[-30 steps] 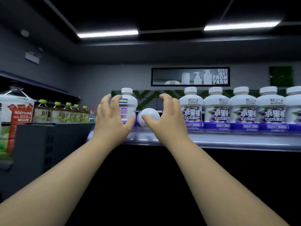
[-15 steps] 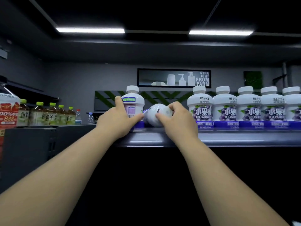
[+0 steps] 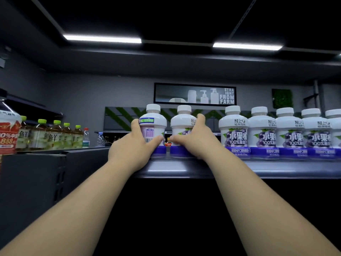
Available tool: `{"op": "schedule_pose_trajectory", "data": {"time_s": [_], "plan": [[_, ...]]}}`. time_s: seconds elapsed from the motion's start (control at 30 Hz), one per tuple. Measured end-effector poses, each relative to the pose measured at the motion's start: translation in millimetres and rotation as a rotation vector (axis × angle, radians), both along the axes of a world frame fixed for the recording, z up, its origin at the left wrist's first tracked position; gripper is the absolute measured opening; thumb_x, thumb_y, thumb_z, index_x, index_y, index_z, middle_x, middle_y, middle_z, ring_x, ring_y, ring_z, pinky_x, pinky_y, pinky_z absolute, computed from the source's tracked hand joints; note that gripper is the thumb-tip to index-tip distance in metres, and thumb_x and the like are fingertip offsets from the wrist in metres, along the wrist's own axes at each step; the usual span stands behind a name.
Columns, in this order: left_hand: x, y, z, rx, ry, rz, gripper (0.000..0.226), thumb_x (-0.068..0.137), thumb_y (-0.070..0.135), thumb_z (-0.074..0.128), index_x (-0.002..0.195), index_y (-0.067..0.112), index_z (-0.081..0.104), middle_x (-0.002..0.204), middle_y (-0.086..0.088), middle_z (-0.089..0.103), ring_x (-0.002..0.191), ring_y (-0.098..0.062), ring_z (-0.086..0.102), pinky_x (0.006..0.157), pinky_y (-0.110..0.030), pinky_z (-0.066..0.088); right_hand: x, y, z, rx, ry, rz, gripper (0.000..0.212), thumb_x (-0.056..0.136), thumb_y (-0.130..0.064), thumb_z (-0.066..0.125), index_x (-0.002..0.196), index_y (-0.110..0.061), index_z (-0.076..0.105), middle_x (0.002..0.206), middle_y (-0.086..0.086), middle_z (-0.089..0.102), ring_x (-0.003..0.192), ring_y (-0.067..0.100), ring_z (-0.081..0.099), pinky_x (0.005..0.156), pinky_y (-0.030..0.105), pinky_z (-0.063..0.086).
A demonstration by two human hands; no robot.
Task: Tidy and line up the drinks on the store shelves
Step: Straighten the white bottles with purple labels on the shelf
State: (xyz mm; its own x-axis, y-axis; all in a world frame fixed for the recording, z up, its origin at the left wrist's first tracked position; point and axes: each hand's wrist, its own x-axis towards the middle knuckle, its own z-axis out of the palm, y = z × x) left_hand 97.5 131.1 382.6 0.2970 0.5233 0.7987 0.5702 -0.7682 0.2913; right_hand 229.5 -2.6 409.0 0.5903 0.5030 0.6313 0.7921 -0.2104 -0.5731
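Note:
White drink bottles with purple bases stand on a grey shelf (image 3: 184,169) at chest height. My left hand (image 3: 134,146) grips the leftmost bottle (image 3: 153,121), which is upright with its barcode side facing me. My right hand (image 3: 193,141) grips the second bottle (image 3: 181,121), also upright, a small gap away from the first. A wider gap separates it from a row of several matching bottles (image 3: 262,133) lined up to the right with labels forward.
To the left, a darker shelf unit (image 3: 36,174) carries several green-capped tea bottles (image 3: 55,137) and a large red-labelled bottle (image 3: 8,133). A framed sign (image 3: 195,94) hangs on the back wall.
The second bottle, lying on its side a second ago, now stands upright under my right hand. My left hand has closed round the leftmost bottle. The camera moved closer.

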Motion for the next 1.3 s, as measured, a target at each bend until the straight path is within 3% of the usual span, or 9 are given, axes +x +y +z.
{"op": "schedule_pose_trajectory", "data": {"time_s": [0.13,0.27,0.4,0.53,0.67,0.77,0.9,1.07,1.3], "plan": [[-2,1,1,0.002,-0.022,-0.03,0.079,0.086,0.076,0.037,0.141,0.021,0.023,0.124,-0.008,0.064,0.107,-0.032,0.062,0.078,-0.042,0.042,-3,-1,-16,-0.02,-0.168,-0.214,0.113,0.065,-0.084,0.063,0.142,-0.017,0.016,0.129,0.006,0.058,0.113,0.031,0.06,0.082,0.042,0.048],[-3,-1,2,-0.063,-0.012,-0.087,0.077,0.083,0.079,0.039,0.135,0.024,0.027,0.125,-0.005,0.063,0.107,-0.031,0.061,0.083,-0.043,0.046,2,-3,-23,-0.014,-0.172,-0.174,0.094,0.079,-0.071,0.059,0.143,-0.021,0.012,0.126,0.005,0.06,0.107,0.032,0.06,0.085,0.043,0.049],[-3,-4,2,-0.116,0.008,-0.058,0.104,0.056,0.097,0.047,0.125,0.02,0.032,0.126,-0.005,0.06,0.111,-0.03,0.061,0.083,-0.042,0.048,0,-4,-24,0.024,-0.213,-0.218,0.095,0.069,-0.083,0.062,0.127,-0.018,0.025,0.121,0.006,0.063,0.108,0.03,0.063,0.073,0.038,0.044],[-4,-2,6,-0.186,-0.061,-0.121,0.075,0.076,0.066,0.063,0.128,0.021,0.033,0.128,-0.004,0.061,0.112,-0.029,0.059,0.086,-0.04,0.044,0,-5,-24,0.014,-0.229,-0.23,0.095,0.072,-0.082,0.061,0.131,-0.017,0.025,0.12,0.005,0.061,0.106,0.029,0.062,0.069,0.037,0.04],[-3,-6,4,-0.166,-0.043,-0.084,0.09,0.07,0.077,0.063,0.128,0.017,0.032,0.13,-0.006,0.057,0.117,-0.031,0.057,0.089,-0.044,0.045,1,-3,-27,0.007,-0.26,-0.258,0.098,0.074,-0.081,0.059,0.137,-0.014,0.023,0.121,0.007,0.061,0.107,0.029,0.062,0.068,0.037,0.039],[-4,-3,3,-0.187,-0.053,-0.144,0.075,0.075,0.068,0.063,0.128,0.022,0.034,0.126,-0.003,0.061,0.11,-0.029,0.058,0.088,-0.042,0.045,2,-2,-28,0.012,-0.272,-0.266,0.098,0.076,-0.079,0.058,0.139,-0.014,0.022,0.122,0.008,0.062,0.108,0.03,0.063,0.068,0.037,0.039],[-4,-3,3,-0.164,-0.006,-0.123,0.083,0.065,0.085,0.059,0.116,0.023,0.036,0.119,0.0,0.061,0.108,-0.028,0.06,0.088,-0.044,0.047,1,-2,-30,0.02,-0.282,-0.271,0.094,0.077,-0.079,0.056,0.137,-0.016,0.023,0.119,0.007,0.062,0.105,0.029,0.063,0.066,0.036,0.039],[-5,-2,2,-0.139,0.023,-0.104,0.068,0.077,0.074,0.055,0.119,0.024,0.037,0.121,-0.001,0.063,0.103,-0.028,0.059,0.083,-0.042,0.045,1,-4,-31,0.021,-0.304,-0.285,0.109,0.068,-0.089,0.054,0.145,-0.02,0.018,0.122,0.005,0.064,0.109,0.028,0.063,0.067,0.037,0.041],[-5,-7,-1,-0.069,0.035,-0.055,0.079,0.069,0.086,0.052,0.115,0.023,0.037,0.121,-0.003,0.063,0.107,-0.03,0.061,0.084,-0.043,0.049,-2,-5,-31,0.058,-0.282,-0.264,0.109,0.071,-0.09,0.048,0.149,-0.021,0.016,0.124,0.006,0.063,0.109,0.029,0.062,0.072,0.037,0.045]]}}
